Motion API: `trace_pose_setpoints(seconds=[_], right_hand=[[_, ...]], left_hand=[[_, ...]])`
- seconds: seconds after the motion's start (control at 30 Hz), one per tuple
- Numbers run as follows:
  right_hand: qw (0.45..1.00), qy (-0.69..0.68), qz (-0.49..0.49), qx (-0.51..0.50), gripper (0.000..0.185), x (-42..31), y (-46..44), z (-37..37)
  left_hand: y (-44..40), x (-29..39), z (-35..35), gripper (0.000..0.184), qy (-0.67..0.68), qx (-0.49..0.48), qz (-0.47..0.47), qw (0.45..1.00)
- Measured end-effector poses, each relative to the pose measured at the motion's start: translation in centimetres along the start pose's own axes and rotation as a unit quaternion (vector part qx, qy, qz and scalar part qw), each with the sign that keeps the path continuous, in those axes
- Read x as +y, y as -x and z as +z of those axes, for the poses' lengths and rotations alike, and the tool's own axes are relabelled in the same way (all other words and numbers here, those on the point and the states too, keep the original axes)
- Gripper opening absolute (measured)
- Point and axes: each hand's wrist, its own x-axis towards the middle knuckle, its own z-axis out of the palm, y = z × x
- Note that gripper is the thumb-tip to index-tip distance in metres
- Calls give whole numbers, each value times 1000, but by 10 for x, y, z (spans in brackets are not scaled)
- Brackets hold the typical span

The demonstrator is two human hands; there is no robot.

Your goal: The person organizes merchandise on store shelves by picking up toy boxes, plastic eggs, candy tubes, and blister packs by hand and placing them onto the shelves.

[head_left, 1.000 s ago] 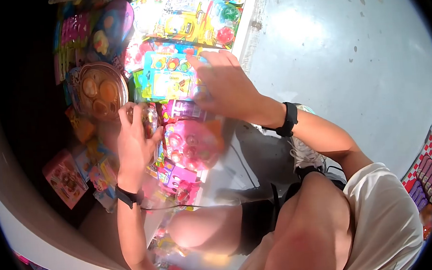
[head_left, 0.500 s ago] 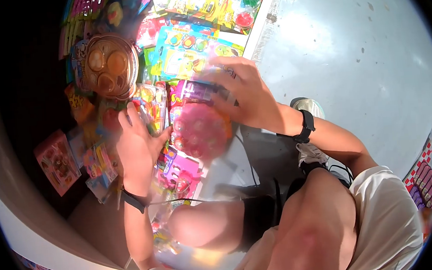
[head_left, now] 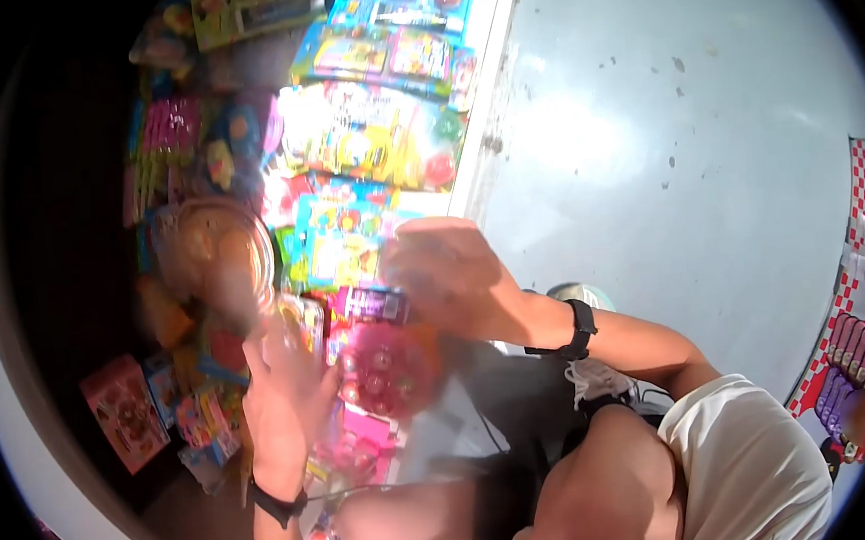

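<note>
My left hand [head_left: 284, 406] reaches up among packaged toys, thumb apart from stretched, blurred fingers. Just past its fingertips is a round clear-lidded pack [head_left: 215, 250] with tan rounds inside. A small clear pack [head_left: 304, 319] lies partly hidden beside those fingers. My right hand [head_left: 464, 283] hovers at the right edge of the pile, its fingers smeared by motion; I cannot tell whether they touch anything. Near them are a purple packet [head_left: 373, 304] and a pink round pack with small domes [head_left: 384, 369]. Above lies a blue and yellow carded toy [head_left: 340, 241].
More carded toys [head_left: 363, 129] run up the shelf beside its white edge [head_left: 493, 105]. A pink box [head_left: 126, 412] stands at the left. Grey floor [head_left: 665, 153] spreads to the right; my bent knees are below. Pink and purple goods [head_left: 854, 351] hang at the far right.
The view has tilted up, so the pile sits lower and more toys show at the top. Both hands stay over the same area; the left fingers have come closer to the round clear-lidded pack.
</note>
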Motion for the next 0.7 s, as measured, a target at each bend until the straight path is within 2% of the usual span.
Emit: trace_pose_setpoints(seconds=[0.03,0.07,0.1,0.13,0.17,0.23,0.3,0.37,0.4,0.57,0.63,0.7], right_hand=[[1000,4,-5,6,39,6,-5,-8],[999,0,39,19,40,8,-17,-23],[996,-7,86,30,41,13,-26,-33],[994,12,106,32,48,28,-32,-33],[994,12,104,38,48,34,-41,-37],[984,84,147,49,54,44,-60,-45],[986,107,129,20,59,61,-64,-48],[989,111,94,-15,58,72,-59,-40],[990,126,45,-53,55,77,-57,-36],[996,69,48,-22,45,72,-47,-33],[993,-2,109,37,39,73,-55,-41],[992,24,115,46,45,85,-74,-54]], left_hand=[[-2,7,-8,83,17,-12,1,1000],[-8,13,-13,83,15,-5,4,1000],[-15,18,-17,79,30,17,40,999],[-23,24,-21,74,43,37,77,995],[-32,30,-23,74,39,40,79,995],[-57,44,-26,69,67,58,101,991],[-79,60,-29,65,96,45,98,990],[-98,70,-24,65,95,82,168,978],[-105,77,-24,65,97,83,171,977],[-133,94,-17,64,90,94,188,973],[-142,94,-13,64,31,113,216,969],[-148,99,-15,64,38,115,221,968]])
